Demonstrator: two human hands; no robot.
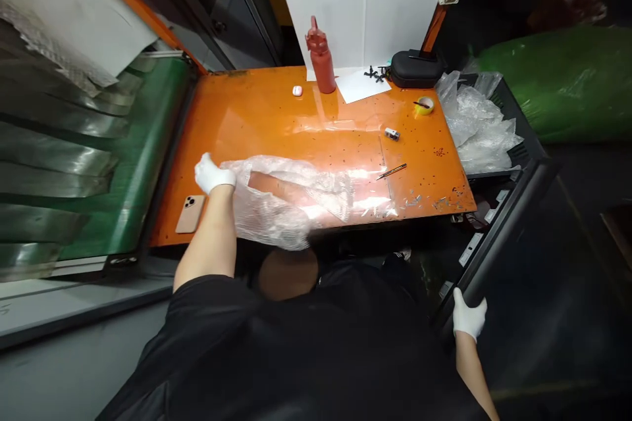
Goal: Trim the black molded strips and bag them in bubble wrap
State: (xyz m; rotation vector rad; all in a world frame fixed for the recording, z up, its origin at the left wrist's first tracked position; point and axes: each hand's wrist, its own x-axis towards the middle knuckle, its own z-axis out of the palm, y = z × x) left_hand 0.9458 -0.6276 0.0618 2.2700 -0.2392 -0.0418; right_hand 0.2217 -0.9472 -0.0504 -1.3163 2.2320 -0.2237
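My left hand (213, 174), in a white glove, is closed at the left end of a crumpled sheet of clear bubble wrap (276, 220). The wrap lies across the front of the orange table and droops over its near edge. Low on the right, my gloved right hand (468, 314) is closed around the edge of a large black panel (533, 276), which stands tilted beside the table. White labels show along the panel's edge. The fingers on its far side are partly hidden.
The orange table (237, 118) bears a red bottle (323, 66), a phone (190, 214), a pen (392, 172), a tape roll (423, 105) and a black case (416, 70). A green conveyor belt (141, 164) runs at left. A black crate (513, 102) of plastic wrap stands at right.
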